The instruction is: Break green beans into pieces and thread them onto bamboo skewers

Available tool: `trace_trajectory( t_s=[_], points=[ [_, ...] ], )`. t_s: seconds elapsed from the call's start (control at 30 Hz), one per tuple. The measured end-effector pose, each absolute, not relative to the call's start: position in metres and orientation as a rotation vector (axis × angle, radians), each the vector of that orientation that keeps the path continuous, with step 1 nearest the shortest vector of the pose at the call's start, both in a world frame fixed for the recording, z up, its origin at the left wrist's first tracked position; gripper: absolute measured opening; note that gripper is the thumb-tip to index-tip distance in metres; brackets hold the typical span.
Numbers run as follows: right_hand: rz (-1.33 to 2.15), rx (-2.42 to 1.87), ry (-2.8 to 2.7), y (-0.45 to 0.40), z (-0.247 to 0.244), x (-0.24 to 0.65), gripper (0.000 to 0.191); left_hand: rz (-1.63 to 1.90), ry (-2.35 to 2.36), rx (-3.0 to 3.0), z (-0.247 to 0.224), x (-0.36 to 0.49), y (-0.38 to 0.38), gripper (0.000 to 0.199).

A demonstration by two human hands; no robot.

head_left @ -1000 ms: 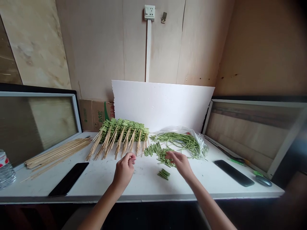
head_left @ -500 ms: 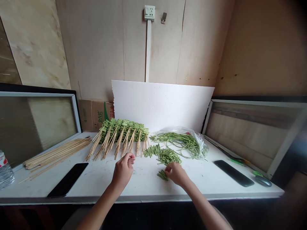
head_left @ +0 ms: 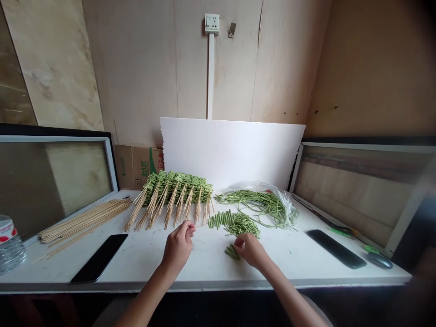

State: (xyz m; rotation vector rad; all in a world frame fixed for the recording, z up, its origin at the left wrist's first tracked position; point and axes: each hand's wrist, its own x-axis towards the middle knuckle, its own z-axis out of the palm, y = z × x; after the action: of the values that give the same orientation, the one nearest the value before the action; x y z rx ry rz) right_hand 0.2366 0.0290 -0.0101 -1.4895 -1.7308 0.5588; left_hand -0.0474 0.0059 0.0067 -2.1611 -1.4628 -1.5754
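My left hand (head_left: 178,245) is closed on the end of a thin wooden skewer (head_left: 200,225). Cut green bean pieces (head_left: 220,219) are threaded side by side along its far part. My right hand (head_left: 250,249) has its fingers pinched together beside a small group of cut bean pieces (head_left: 232,251); what the fingertips hold, if anything, is hidden. Just behind that hand lies a heap of loose cut beans (head_left: 243,225). Stacked bean skewers (head_left: 180,186) stand at the back left, their bare sticks pointing toward me.
Bare skewers (head_left: 88,218) lie at the left, near a black phone (head_left: 100,259) and a water bottle (head_left: 10,245). Long beans in a plastic bag (head_left: 269,204) rest behind the heap. At the right are another dark phone (head_left: 336,248) and a mouse (head_left: 380,260).
The skewer with its beans has shifted slightly right and its stick now shows more clearly. Both hands keep nearly the same pose, and the whole view has moved a little.
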Motion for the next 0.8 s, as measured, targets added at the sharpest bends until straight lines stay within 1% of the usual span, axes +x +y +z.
trace_trajectory(
  t_s=[0.07, 0.13, 0.23, 0.33, 0.47, 0.7, 0.8],
  points=[
    [0.548, -1.436, -1.734, 0.031, -0.005, 0.239, 0.015, -1.582, -1.454, -2.154, 0.007, -0.048, 0.006, 0.02],
    [0.594, -1.335, -1.687, 0.032, 0.004, 0.244, 0.023, -1.589, -1.448, -2.148, 0.007, -0.048, 0.006, 0.02],
    [0.81, -1.204, -1.514, 0.029, 0.022, 0.249, 0.039, -1.592, -1.444, -2.143, 0.008, -0.048, 0.005, 0.02],
    [1.056, -1.087, -1.294, 0.023, 0.038, 0.249, 0.045, -1.596, -1.441, -2.149, 0.01, -0.048, 0.003, 0.02],
    [1.224, -0.897, -1.127, 0.016, 0.049, 0.241, 0.047, -1.591, -1.433, -2.153, 0.011, -0.047, 0.001, 0.02],
    [1.259, -0.791, -1.017, 0.016, 0.047, 0.235, 0.041, -1.597, -1.391, -2.169, 0.012, -0.043, -0.002, 0.02],
    [1.282, -0.747, -0.982, 0.015, 0.045, 0.233, 0.042, -1.58, -1.383, -2.172, 0.013, -0.041, -0.003, 0.02]
  ],
)
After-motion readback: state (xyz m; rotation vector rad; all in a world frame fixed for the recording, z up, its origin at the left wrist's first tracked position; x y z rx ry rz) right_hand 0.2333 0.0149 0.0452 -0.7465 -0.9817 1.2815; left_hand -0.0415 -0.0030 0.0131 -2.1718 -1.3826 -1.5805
